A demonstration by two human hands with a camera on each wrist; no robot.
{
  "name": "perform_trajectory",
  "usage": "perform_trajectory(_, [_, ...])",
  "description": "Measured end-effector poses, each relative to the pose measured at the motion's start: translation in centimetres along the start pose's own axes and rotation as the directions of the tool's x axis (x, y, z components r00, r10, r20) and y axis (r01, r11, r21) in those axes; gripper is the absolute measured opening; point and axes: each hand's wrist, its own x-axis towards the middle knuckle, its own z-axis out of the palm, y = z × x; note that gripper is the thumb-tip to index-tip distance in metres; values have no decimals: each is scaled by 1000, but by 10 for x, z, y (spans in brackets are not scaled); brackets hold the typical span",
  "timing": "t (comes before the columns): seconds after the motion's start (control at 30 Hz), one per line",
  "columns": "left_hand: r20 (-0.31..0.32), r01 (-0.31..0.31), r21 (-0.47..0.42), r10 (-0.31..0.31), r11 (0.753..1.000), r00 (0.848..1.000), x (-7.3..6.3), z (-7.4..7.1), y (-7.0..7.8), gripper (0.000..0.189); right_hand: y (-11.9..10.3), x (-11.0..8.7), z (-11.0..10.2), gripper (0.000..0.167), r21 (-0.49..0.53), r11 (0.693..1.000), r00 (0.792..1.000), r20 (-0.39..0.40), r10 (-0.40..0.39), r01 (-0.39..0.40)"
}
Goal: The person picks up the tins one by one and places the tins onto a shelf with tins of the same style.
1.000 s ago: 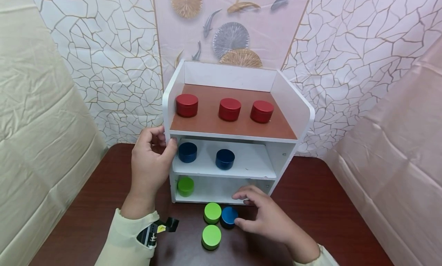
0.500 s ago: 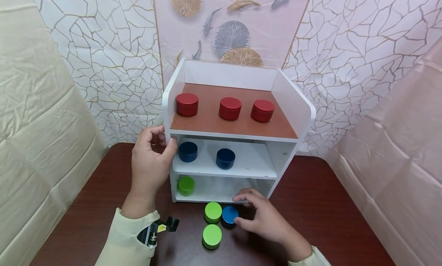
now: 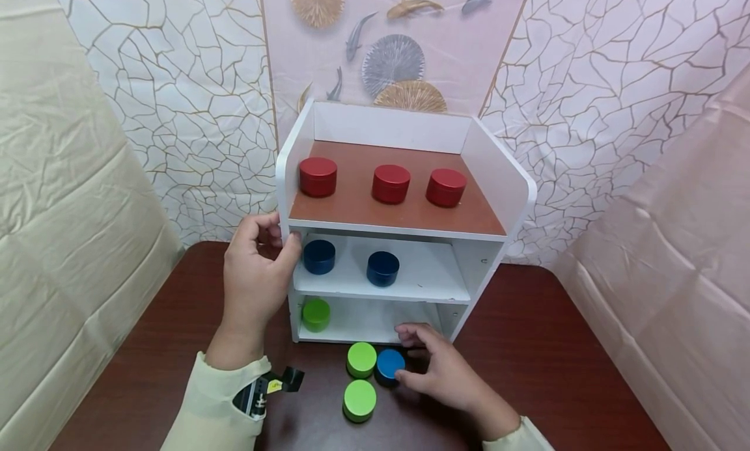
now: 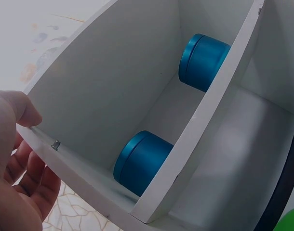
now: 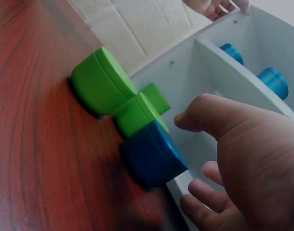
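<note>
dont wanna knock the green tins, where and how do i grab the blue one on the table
Probably best to pinch the round side wall of the blue tin, thumb on the near side and fingers on the far side, coming from the right with the right hand. It stands upright, with a green tin close on its left and no tin on its right.

A grained, reddish-brown bench stands before a white cloth with gold crackle lines and a pale pink panel bearing fish and round medallions; a creased cream drape hangs left, a beige drape right
</note>
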Motion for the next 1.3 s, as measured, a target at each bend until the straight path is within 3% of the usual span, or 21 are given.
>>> perform_trajectory(0.57, [1,1,19,-1,1000,1000,0,0,2,39,12,-1,14,76,79,994,997,23,75,-77])
perform_trajectory(1.3, [7,5,17,-5,1000,1000,0,-1,1,39,15,-4,22,58,5,998,998,24,62,-62])
